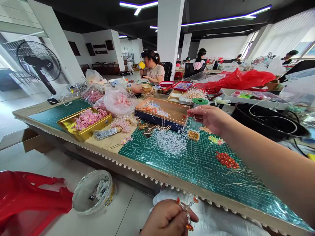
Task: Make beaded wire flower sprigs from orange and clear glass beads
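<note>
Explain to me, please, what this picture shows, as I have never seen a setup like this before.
There is no machine: a camera on a person's head looks forward and down at their bare hands. The left hand holds an orange-tipped beaded sprig near the edge of the table. The right hand reaches over the table; anything it pinches is too fine to make out. On the green mat lie clear beads and red beads; a gold tin of pink flowers stands further left.
</note>
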A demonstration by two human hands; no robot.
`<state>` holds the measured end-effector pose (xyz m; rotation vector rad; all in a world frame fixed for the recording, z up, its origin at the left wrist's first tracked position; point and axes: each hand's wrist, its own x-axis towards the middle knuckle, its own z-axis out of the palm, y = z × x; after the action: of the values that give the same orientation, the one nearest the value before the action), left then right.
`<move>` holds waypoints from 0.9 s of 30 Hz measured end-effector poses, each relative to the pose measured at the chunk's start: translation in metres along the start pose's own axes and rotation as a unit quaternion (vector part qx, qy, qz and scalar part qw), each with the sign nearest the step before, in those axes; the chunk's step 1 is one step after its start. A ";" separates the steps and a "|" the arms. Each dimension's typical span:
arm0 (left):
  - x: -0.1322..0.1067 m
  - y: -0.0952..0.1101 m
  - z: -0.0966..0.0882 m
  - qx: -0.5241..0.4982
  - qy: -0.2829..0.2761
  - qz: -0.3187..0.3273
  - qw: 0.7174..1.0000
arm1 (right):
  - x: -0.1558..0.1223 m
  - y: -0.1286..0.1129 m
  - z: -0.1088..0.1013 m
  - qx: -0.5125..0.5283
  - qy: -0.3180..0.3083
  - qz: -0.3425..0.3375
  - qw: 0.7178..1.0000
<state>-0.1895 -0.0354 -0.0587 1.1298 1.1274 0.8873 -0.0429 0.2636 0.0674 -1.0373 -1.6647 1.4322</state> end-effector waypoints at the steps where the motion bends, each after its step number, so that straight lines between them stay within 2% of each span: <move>1: 0.001 0.000 0.000 0.005 -0.003 0.004 1.000 | 0.000 -0.001 -0.001 0.002 0.001 -0.009 1.000; 9: 0.005 0.013 0.003 0.008 0.007 -0.014 1.000 | -0.001 0.009 0.001 -0.098 -0.016 0.007 0.995; 14: 0.009 0.012 0.007 -0.002 0.021 -0.039 0.999 | -0.001 0.011 -0.005 -0.149 -0.022 0.018 0.988; 17: 0.011 0.011 0.009 -0.007 0.027 -0.034 0.999 | -0.003 0.009 -0.007 -0.128 -0.024 0.017 0.991; 21: 0.012 0.011 0.012 -0.021 0.030 -0.038 0.999 | -0.008 0.004 -0.008 -0.050 -0.015 0.015 0.999; 27: 0.012 0.007 0.014 -0.026 0.037 -0.036 0.998 | -0.020 -0.015 -0.013 0.030 -0.011 0.038 0.999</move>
<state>-0.1730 -0.0260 -0.0534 1.0144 1.1927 0.9032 -0.0246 0.2496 0.0841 -1.0653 -1.6039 1.5377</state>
